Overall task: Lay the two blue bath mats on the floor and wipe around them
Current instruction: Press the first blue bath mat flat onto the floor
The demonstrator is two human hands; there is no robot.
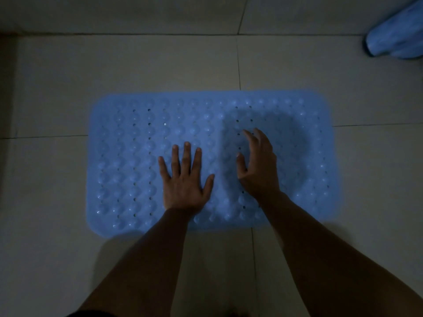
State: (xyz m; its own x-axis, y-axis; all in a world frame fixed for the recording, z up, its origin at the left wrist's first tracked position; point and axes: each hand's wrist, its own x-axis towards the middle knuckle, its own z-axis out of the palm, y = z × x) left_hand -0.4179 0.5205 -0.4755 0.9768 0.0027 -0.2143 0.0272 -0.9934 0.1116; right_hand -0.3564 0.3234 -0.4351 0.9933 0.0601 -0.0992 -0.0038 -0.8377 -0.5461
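Pretty dim shot, looking straight down at a tiled floor [57, 88], pale beige with thin grout lines. Blue bath mat [128, 156] lying flat across the middle of the frame, long side running left to right, rounded corners, bumpy all over with rows of small drain holes. Slightly skewed against the grout lines, right end sitting a touch lower than the left.

Left hand [184, 179] planted palm down on the mat just left of center, fingers straight and spread wide, thumb out to the right. Flat contact, gripping nothing.

Right hand [259, 165] just beside it, right of center, tilted onto its outer edge over the mat, fingers loosely bent and apart, thumb pointing left. Holding nothing. Hard to say whether the fingertips actually touch the mat or hover just above it. Darker patch of shadow on the mat around and above this hand.

Both bare forearms coming in from the bottom edge, crossing the near edge of the mat.

Second blue mat [398, 33] up in the top right corner, rolled or bunched up, only partly in frame, well apart from the flat one. Can't tell if it's on the floor or propped against something.
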